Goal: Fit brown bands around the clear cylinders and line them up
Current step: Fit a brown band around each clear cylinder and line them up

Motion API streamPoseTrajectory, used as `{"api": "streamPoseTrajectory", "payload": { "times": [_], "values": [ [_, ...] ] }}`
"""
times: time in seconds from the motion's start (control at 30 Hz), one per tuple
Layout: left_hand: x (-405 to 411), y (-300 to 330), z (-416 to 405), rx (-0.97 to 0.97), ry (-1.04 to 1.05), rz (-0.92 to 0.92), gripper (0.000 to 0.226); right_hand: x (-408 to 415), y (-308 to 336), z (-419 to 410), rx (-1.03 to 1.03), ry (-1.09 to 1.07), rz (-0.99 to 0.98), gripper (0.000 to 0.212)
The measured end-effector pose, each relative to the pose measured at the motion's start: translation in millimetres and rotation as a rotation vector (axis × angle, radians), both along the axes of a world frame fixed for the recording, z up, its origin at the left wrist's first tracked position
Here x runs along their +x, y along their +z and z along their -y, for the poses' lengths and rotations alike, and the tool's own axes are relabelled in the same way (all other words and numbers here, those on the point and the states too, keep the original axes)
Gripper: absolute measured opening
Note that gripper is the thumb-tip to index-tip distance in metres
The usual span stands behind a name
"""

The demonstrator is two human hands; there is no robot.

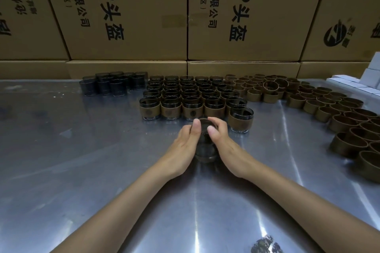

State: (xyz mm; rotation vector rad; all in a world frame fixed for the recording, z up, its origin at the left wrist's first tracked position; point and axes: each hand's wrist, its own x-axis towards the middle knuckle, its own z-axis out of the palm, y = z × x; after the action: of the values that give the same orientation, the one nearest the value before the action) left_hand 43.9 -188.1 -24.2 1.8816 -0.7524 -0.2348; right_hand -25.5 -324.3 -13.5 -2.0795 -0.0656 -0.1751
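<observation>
Nearest the camera, two bare forearms reach in from about 7 and 5 o'clock across a shiny metal counter and meet near the middle of the view. There the left hand and the right hand cup one clear cylinder from either side, fingers curled round its wall and both thumbs lying up on the rim; it is a smoky glass tumbler, tipped with its mouth away from the person and its base close to the counter (whether a band sits on it cannot be told, as the hands cover its sides). Just past the right hand, at about 1 o'clock from it, a single banded cylinder stands upright by itself, brown sleeve round its middle. Behind the hands at 12 o'clock the block of banded cylinders stands in straight rows running back toward the wall, each front glass showing a small round mark on its band. At 11 o'clock, apart from that block, a small cluster of bare dark cylinders stands without bands. From 1 o'clock sweeping round to 3 o'clock lie the loose brown bands, dozens of empty rings packed side by side, a few tipped on edge. At the far right edge sit stacked white boxes. Behind everything rises a wall of cardboard cartons printed with black characters.
</observation>
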Motion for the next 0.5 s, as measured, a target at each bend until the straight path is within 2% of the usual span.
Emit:
{"api": "streamPoseTrajectory", "payload": {
  "times": [0.1,0.17,0.2,0.3,0.37,0.5],
  "values": [
    [-6.8,2.6,8.3,-0.098,-0.031,-0.110,0.118,17.4,5.6,-4.7,0.191,-0.064,0.106,0.081],
    [-10.5,7.7,11.4,-0.217,-0.025,-0.204,0.113,18.6,0.5,-0.5,0.258,-0.013,0.153,0.062],
    [-13.1,10.2,11.8,-0.271,-0.032,-0.217,0.106,18.2,-1.1,-0.4,0.267,0.006,0.156,0.060],
    [-21.7,15.7,14.0,-0.361,-0.030,-0.213,0.081,8.0,2.4,-11.1,0.287,0.016,0.075,0.073],
    [-25.3,15.9,15.8,-0.405,-0.034,-0.225,0.071,-0.5,0.0,-10.8,0.302,0.018,0.100,0.075],
    [-26.2,17.7,15.5,-0.443,-0.097,-0.271,0.088,5.3,4.9,-13.3,0.411,-0.075,0.104,0.079]
  ]
}}
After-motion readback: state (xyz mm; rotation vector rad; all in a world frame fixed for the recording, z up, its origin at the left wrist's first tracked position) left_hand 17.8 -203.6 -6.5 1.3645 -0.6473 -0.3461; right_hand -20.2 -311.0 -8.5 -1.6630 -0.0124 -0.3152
